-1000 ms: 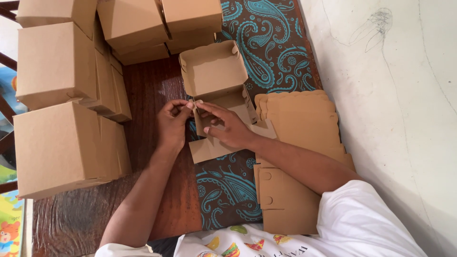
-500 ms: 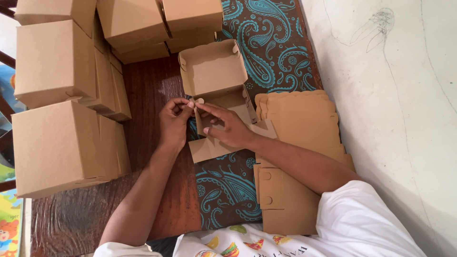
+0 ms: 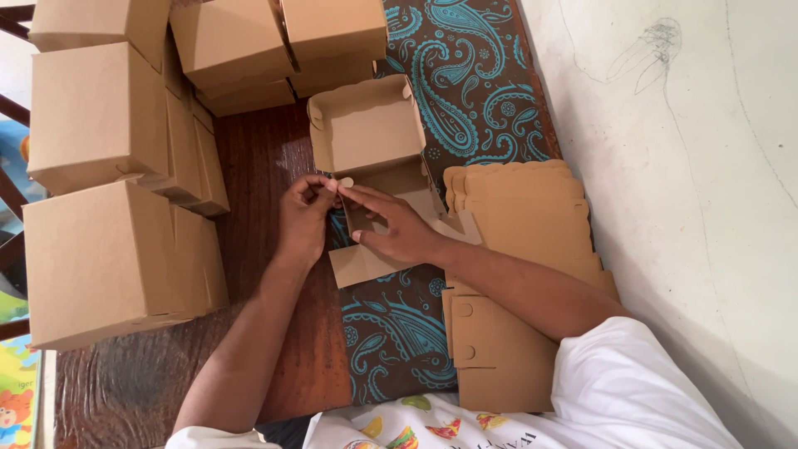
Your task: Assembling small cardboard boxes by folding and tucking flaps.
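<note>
A half-folded brown cardboard box lies open on the table, its lid flap standing up at the far side. Both my hands work on its near side wall. My left hand pinches a small round tab at the wall's top corner. My right hand meets it there with thumb and forefinger on the same tab, its palm resting over the box's near flap. Part of that wall is hidden under my fingers.
Finished closed cardboard boxes are stacked at the left and along the far edge. A pile of flat unfolded box blanks lies at my right on a paisley cloth. A pale wall runs along the right.
Hardly anything differs: both hands stay at the same corner tab, with only slight finger shifts.
</note>
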